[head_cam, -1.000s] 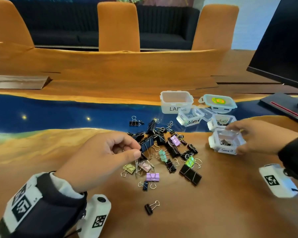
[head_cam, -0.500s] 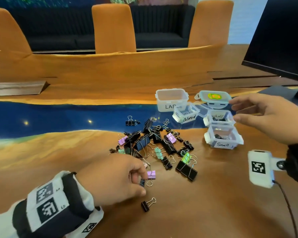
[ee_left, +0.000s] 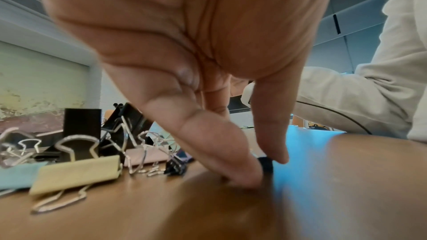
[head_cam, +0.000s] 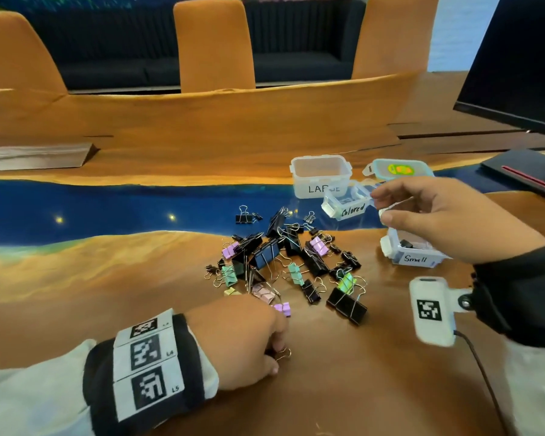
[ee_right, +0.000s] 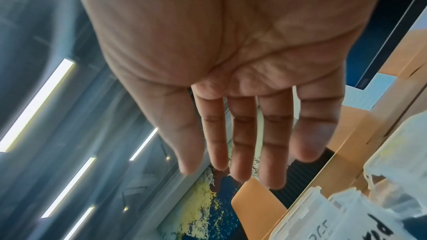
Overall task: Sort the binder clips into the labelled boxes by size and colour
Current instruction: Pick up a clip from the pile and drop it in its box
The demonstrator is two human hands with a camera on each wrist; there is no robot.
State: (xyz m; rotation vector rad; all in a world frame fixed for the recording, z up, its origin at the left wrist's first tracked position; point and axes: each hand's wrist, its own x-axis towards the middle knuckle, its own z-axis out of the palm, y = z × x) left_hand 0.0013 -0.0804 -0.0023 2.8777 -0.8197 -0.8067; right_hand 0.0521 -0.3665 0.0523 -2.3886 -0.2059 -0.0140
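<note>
1. Fingers [ee_left: 231, 156] of the left hand [head_cam: 239, 341] reach down to the glossy brown wooden table [head_cam: 343, 388]; thumb and forefinger pinch a small black binder clip [ee_left: 265, 164] with a wire handle [head_cam: 283, 354], right at the tabletop.
2. Just beyond that hand's knuckles lies the heap of mixed black and pastel binder clips [head_cam: 283, 262]; a pale yellow metal clip [ee_left: 76, 174] lies to its left in the wrist view, and a lilac clip [head_cam: 282, 309] almost touches the forefinger.
3. Between the two hands sits a big black clip [head_cam: 346, 302].
4. Beyond the heap stand a clear plastic box marked "LARGE" [head_cam: 320, 176] and a smaller clear box marked "Colored" [head_cam: 348, 204], the latter just off the right fingertips.
5. The right hand [head_cam: 447, 215] hovers above the table, palm down, fingers [ee_right: 242, 134] straight and together, holding nothing.
6. Beneath that hand, partly hidden, stands a clear box marked "Small" [head_cam: 412, 254] with dark clips inside.
</note>
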